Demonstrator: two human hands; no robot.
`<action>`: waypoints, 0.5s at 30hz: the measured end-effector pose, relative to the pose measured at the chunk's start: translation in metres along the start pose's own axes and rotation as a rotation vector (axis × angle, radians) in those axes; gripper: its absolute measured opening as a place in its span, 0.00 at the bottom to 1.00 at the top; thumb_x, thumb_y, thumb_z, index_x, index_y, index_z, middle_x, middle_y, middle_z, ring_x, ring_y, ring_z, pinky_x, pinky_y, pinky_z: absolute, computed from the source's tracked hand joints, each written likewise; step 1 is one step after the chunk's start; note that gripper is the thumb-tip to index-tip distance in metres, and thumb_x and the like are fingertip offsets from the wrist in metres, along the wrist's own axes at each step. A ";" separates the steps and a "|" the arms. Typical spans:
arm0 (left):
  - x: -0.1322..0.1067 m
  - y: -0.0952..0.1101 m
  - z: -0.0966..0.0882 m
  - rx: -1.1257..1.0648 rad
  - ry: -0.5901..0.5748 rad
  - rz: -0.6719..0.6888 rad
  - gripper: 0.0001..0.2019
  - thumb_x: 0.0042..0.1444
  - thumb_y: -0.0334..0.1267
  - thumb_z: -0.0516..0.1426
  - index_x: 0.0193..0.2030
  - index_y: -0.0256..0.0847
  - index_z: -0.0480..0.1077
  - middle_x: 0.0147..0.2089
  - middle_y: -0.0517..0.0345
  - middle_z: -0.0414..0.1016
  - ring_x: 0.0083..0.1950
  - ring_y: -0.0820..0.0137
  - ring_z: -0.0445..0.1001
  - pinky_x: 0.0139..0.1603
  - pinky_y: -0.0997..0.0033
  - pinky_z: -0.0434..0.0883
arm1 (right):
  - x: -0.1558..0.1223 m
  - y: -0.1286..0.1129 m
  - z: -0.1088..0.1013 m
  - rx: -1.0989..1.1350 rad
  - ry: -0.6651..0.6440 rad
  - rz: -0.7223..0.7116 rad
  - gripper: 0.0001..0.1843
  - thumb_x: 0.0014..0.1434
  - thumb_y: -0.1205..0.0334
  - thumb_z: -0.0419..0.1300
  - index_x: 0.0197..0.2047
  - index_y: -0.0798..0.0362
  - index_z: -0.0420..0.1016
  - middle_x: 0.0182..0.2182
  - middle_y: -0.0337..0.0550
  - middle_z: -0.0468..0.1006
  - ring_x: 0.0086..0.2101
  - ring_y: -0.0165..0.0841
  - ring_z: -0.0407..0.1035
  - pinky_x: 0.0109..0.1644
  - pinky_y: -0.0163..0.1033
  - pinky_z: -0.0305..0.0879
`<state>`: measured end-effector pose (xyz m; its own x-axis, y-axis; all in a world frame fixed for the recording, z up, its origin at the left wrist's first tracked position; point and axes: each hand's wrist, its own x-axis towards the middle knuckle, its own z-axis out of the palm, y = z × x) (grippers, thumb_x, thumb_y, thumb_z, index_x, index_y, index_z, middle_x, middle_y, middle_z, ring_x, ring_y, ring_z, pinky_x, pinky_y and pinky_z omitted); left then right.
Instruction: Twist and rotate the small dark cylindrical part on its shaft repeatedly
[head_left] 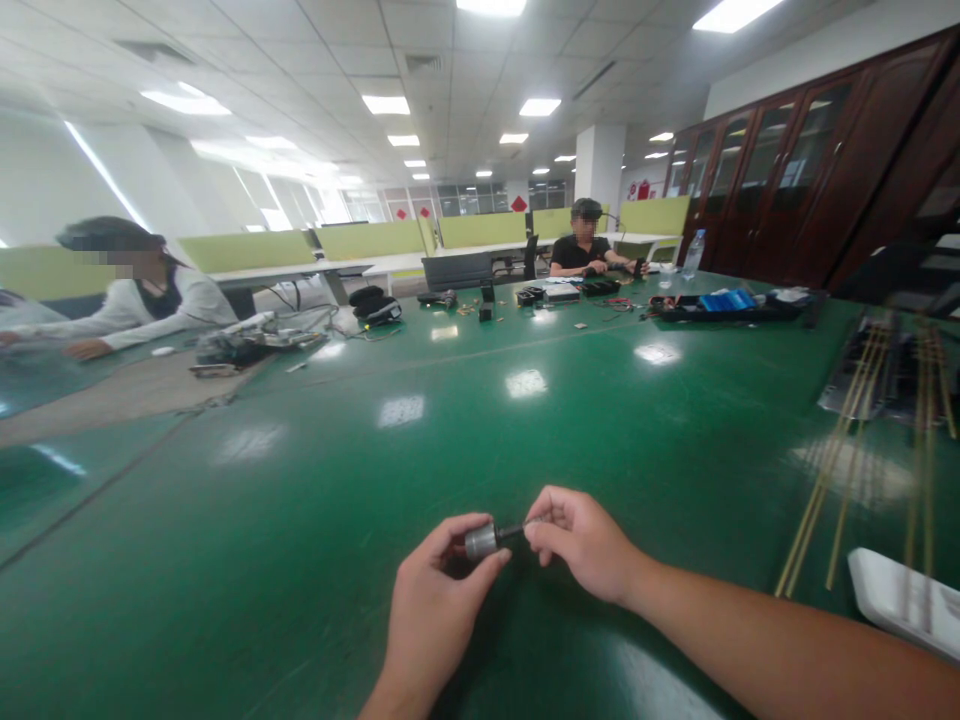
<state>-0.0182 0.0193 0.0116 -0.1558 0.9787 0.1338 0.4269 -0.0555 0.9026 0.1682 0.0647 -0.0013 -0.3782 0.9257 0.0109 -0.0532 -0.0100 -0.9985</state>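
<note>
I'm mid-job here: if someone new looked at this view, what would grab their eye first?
Probably the glossy green table, which spreads across most of the lower view. Next, near the bottom centre, a silver cylinder in the left hand, with the right hand at its thin dark shaft. Then the long yellowish rods at the right side.

A silvery cylinder (481, 541) is held sideways, its dark shaft (511, 531) pointing right.
</note>
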 end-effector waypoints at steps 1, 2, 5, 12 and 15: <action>0.000 0.000 0.000 -0.006 -0.002 -0.002 0.18 0.46 0.47 0.65 0.43 0.41 0.75 0.41 0.54 0.79 0.42 0.60 0.77 0.46 0.64 0.73 | 0.000 0.000 0.000 -0.001 0.001 0.002 0.07 0.52 0.60 0.61 0.32 0.54 0.69 0.23 0.36 0.72 0.23 0.29 0.67 0.29 0.35 0.62; 0.000 0.000 0.000 -0.009 -0.004 -0.005 0.18 0.46 0.46 0.65 0.43 0.42 0.75 0.42 0.54 0.79 0.42 0.61 0.77 0.46 0.64 0.73 | 0.000 -0.001 0.000 -0.002 0.004 0.003 0.07 0.52 0.61 0.61 0.32 0.54 0.69 0.23 0.36 0.72 0.23 0.29 0.67 0.29 0.35 0.62; 0.001 -0.001 -0.001 -0.011 -0.001 -0.012 0.18 0.46 0.46 0.65 0.43 0.42 0.75 0.42 0.55 0.79 0.42 0.61 0.77 0.46 0.65 0.73 | 0.001 -0.001 0.000 0.000 0.015 0.005 0.06 0.52 0.61 0.61 0.31 0.55 0.68 0.23 0.36 0.72 0.23 0.29 0.67 0.29 0.35 0.62; 0.001 -0.002 -0.002 -0.003 0.009 0.000 0.19 0.46 0.46 0.66 0.44 0.41 0.75 0.42 0.54 0.79 0.42 0.60 0.78 0.45 0.64 0.73 | 0.002 0.001 -0.001 0.026 0.016 0.006 0.06 0.53 0.61 0.60 0.31 0.55 0.68 0.23 0.37 0.73 0.23 0.29 0.68 0.30 0.35 0.62; 0.002 -0.002 -0.002 -0.009 0.012 0.004 0.19 0.46 0.47 0.66 0.44 0.40 0.75 0.42 0.52 0.79 0.42 0.59 0.78 0.45 0.63 0.74 | 0.002 0.001 -0.001 0.032 0.018 0.009 0.07 0.53 0.60 0.60 0.31 0.54 0.68 0.23 0.37 0.73 0.23 0.29 0.68 0.30 0.35 0.62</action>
<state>-0.0209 0.0207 0.0103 -0.1649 0.9759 0.1427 0.4197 -0.0615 0.9056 0.1687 0.0668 -0.0023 -0.3620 0.9322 0.0002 -0.0793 -0.0306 -0.9964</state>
